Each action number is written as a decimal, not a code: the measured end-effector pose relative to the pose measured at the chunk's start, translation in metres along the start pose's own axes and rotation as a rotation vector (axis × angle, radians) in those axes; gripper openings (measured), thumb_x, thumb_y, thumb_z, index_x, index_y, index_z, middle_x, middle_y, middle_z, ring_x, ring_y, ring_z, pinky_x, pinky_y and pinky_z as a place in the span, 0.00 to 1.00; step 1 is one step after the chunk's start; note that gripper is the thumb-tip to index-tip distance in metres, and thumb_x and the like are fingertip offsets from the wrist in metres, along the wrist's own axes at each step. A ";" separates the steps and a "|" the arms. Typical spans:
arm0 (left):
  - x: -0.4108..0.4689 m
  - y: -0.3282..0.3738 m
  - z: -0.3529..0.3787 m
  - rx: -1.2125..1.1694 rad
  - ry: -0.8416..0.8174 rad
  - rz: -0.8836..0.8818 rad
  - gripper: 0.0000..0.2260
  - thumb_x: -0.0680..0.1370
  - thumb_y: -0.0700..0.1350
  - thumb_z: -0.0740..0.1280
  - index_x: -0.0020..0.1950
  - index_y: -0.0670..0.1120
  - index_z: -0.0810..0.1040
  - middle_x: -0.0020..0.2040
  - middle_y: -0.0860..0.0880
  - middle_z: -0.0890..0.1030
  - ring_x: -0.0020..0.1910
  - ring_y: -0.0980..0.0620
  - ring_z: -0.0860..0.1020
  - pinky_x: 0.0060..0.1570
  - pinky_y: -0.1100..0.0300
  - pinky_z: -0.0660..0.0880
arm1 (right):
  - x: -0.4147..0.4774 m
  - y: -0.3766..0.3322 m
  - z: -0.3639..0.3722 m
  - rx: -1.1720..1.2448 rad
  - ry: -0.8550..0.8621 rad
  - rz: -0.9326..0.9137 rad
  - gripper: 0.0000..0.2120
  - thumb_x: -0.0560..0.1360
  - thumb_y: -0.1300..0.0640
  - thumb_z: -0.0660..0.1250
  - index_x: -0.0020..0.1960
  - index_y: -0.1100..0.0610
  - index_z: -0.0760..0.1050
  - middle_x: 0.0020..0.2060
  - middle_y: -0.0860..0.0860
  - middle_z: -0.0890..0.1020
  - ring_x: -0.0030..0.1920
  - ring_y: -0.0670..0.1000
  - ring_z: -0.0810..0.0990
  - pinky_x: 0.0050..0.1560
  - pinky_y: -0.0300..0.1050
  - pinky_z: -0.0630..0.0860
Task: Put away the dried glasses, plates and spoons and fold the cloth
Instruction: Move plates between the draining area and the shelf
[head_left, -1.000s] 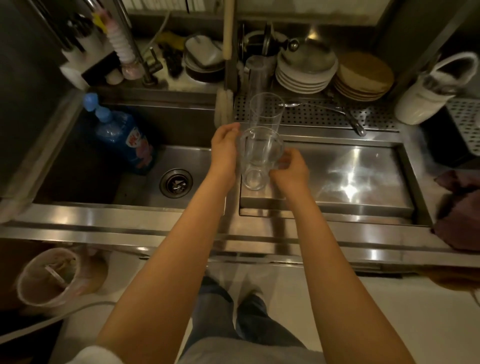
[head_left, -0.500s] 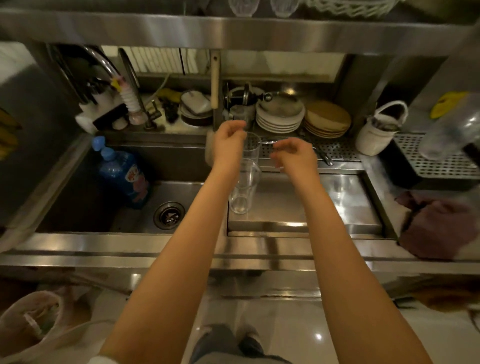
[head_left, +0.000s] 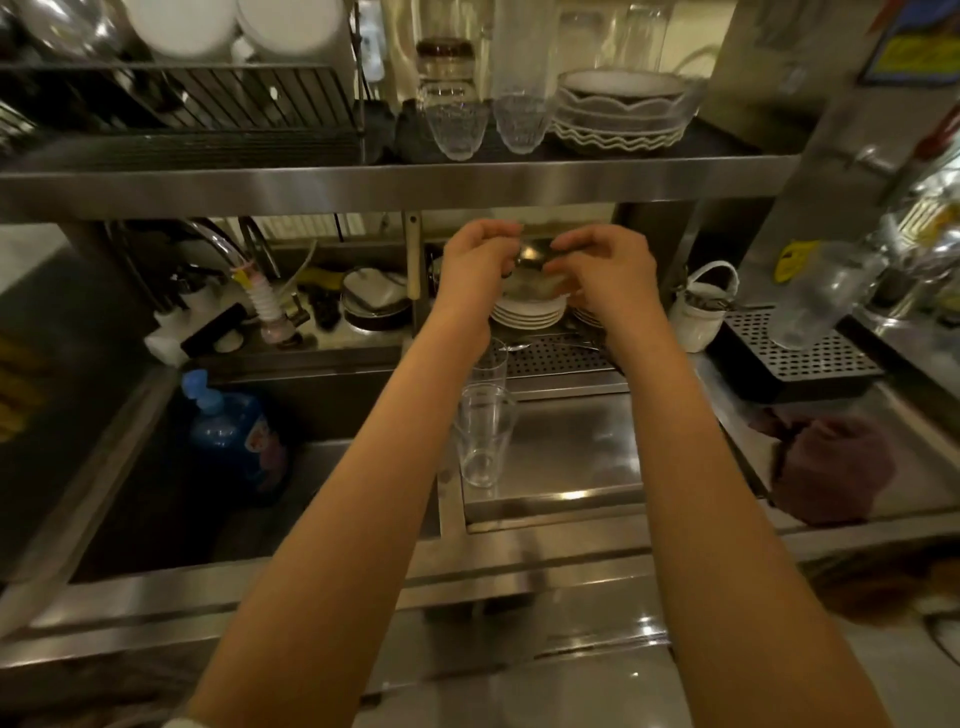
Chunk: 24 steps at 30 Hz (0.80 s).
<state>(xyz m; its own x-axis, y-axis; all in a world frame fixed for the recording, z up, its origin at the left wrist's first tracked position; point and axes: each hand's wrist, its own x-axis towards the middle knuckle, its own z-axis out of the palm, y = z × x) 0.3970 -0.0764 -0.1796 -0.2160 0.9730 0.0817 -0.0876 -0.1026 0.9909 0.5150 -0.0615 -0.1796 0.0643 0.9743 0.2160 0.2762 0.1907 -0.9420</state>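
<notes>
My left hand (head_left: 475, 262) and my right hand (head_left: 605, 267) are raised side by side over the stack of white plates (head_left: 527, 312). Their curled fingers grip the two sides of a shiny metal bowl (head_left: 531, 258) above the stack. A clear glass (head_left: 483, 436) stands free on the steel drain tray (head_left: 571, 457) below my left forearm, with a second glass (head_left: 491, 364) just behind it. A spoon (head_left: 519, 344) lies on the perforated strip. The maroon cloth (head_left: 826, 467) lies bunched on the counter at the right.
A steel shelf (head_left: 395, 179) runs overhead, carrying upturned glasses (head_left: 457, 124), scalloped bowls (head_left: 623, 114) and a wire rack (head_left: 182, 98). The sink (head_left: 156, 493) holds a blue soap bottle (head_left: 228, 426). A white utensil pot (head_left: 698, 312) and a black perforated tray (head_left: 800, 358) stand at the right.
Both hands let go of the glass, which now stands on the drain tray. They rose and moved back to the metal bowl over the plates. The view tilted up to show the shelf.
</notes>
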 end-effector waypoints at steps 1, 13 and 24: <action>0.000 0.004 0.001 0.006 -0.021 0.006 0.09 0.76 0.36 0.61 0.45 0.49 0.75 0.41 0.50 0.75 0.39 0.56 0.72 0.37 0.65 0.69 | 0.001 -0.007 -0.002 0.002 0.010 -0.009 0.09 0.71 0.66 0.66 0.41 0.53 0.76 0.37 0.50 0.82 0.38 0.46 0.80 0.37 0.36 0.77; 0.038 0.039 0.036 0.047 -0.076 0.098 0.08 0.76 0.37 0.61 0.44 0.50 0.75 0.43 0.50 0.76 0.40 0.56 0.74 0.38 0.63 0.72 | 0.045 -0.034 -0.042 0.040 0.092 -0.116 0.08 0.73 0.65 0.62 0.43 0.53 0.76 0.40 0.51 0.82 0.38 0.44 0.80 0.38 0.36 0.76; 0.110 0.038 0.111 0.158 0.112 0.111 0.08 0.77 0.37 0.59 0.45 0.49 0.73 0.49 0.46 0.76 0.42 0.51 0.75 0.35 0.63 0.72 | 0.143 -0.004 -0.103 0.042 0.096 -0.102 0.07 0.75 0.64 0.63 0.46 0.55 0.77 0.43 0.51 0.82 0.46 0.50 0.81 0.44 0.39 0.80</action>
<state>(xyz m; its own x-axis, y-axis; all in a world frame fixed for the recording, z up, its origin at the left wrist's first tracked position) 0.4779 0.0494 -0.1212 -0.3235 0.9274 0.1877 0.0943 -0.1658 0.9816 0.6223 0.0646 -0.1185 0.1299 0.9341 0.3326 0.2459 0.2946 -0.9234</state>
